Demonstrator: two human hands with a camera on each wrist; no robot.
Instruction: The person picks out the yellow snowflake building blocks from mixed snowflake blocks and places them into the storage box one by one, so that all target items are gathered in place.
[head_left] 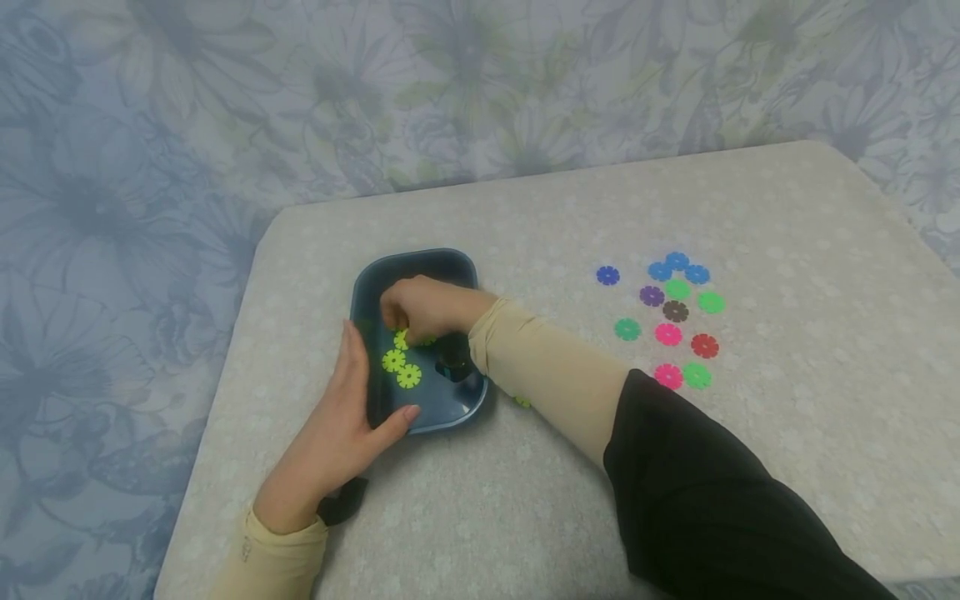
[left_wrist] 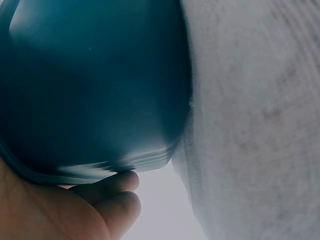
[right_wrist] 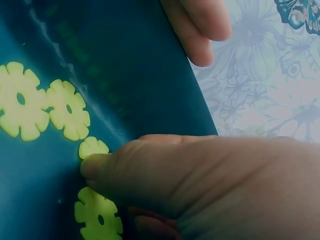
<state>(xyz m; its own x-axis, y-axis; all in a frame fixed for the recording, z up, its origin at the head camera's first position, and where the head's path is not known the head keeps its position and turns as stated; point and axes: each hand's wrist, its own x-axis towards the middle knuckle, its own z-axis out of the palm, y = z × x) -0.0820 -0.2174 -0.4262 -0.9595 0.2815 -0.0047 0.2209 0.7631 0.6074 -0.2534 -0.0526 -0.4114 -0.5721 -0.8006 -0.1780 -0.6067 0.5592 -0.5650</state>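
Observation:
A dark blue tray (head_left: pixel 450 408) lies left of centre on the table, several yellow slotted flower-shaped building discs (head_left: pixel 408 376) on its floor. Along the tray's left outer side rest the straight fingers of my left hand (head_left: pixel 330 437), its thumb at the near rim. The left wrist view has its fingers (left_wrist: pixel 120 205) against the outside of the wall. My right hand (head_left: pixel 427 302) reaches inside, fingers bent down. In the right wrist view its thumb presses one yellow disc (right_wrist: pixel 93 146) in a pinch; the fingers behind are partly hidden. Other yellow discs (right_wrist: pixel 21 100) lie close by.
Right of the tray, loose discs in blue, purple, green, brown, pink and red (head_left: pixel 705 346) are spread on the light tablecloth (head_left: pixel 540 508). One yellow disc (head_left: pixel 522 402) peeks out beside my right forearm. Flower-patterned wallpaper (head_left: pixel 487 92) stands behind the table.

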